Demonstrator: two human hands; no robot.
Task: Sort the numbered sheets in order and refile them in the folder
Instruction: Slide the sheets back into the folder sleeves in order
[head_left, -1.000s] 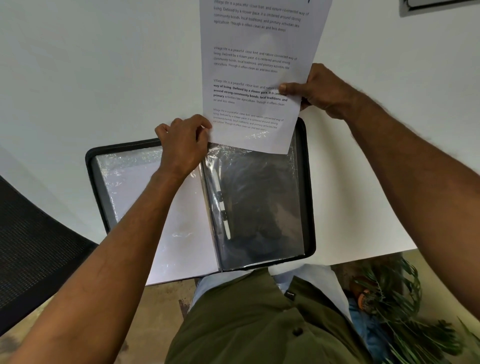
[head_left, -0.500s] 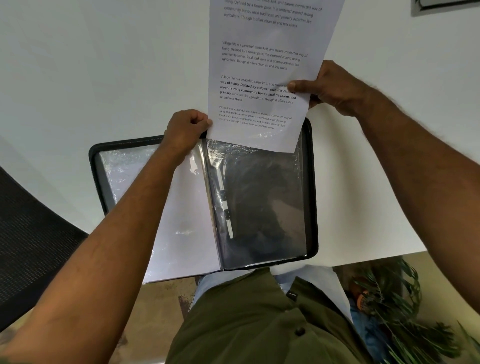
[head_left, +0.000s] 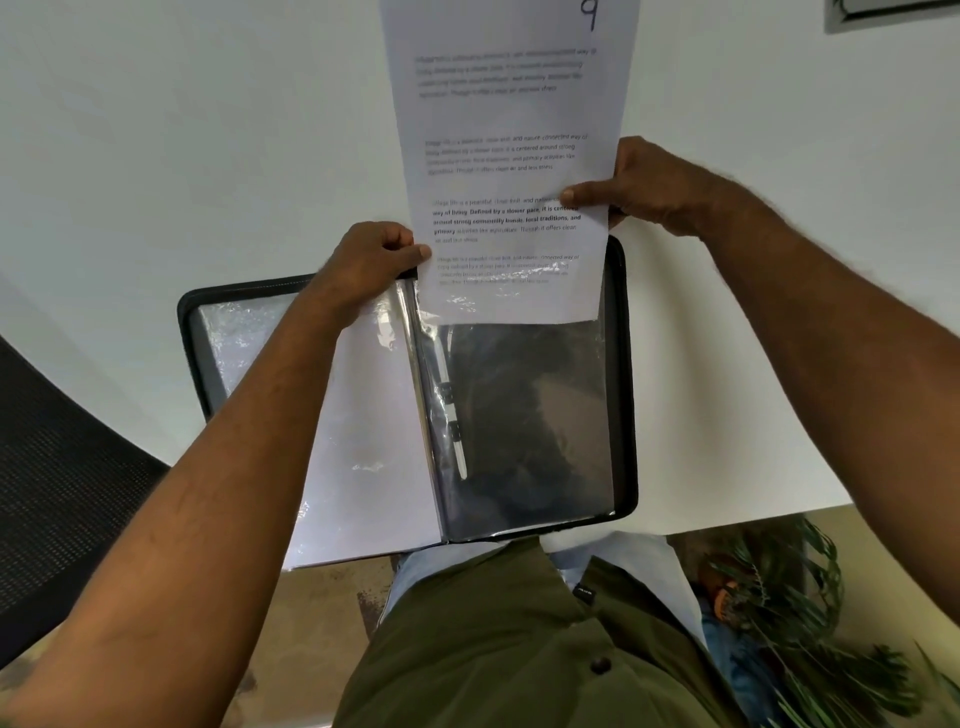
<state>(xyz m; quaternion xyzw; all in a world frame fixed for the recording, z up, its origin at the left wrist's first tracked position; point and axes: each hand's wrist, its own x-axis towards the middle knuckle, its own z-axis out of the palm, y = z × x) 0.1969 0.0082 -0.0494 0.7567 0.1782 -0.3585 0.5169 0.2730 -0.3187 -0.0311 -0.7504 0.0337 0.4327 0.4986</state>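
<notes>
Sheet nine going into its sleeve

White printed sheet marked 9 (head_left: 511, 171) has slid lower than a moment ago, its bottom edge now inside the clear plastic sleeve (head_left: 524, 415) of the open black folder (head_left: 626, 374). Right hand (head_left: 644, 187) pinches its edge; left hand (head_left: 371, 262) grips the sleeve mouth. Refiling looks underway.

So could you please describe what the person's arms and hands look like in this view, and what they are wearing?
Both forearms are bare to the frame edge, with no sleeves, watch, rings or gloves showing. The left hand and right hand are bare too. The olive green shirt has dark buttons.
</notes>
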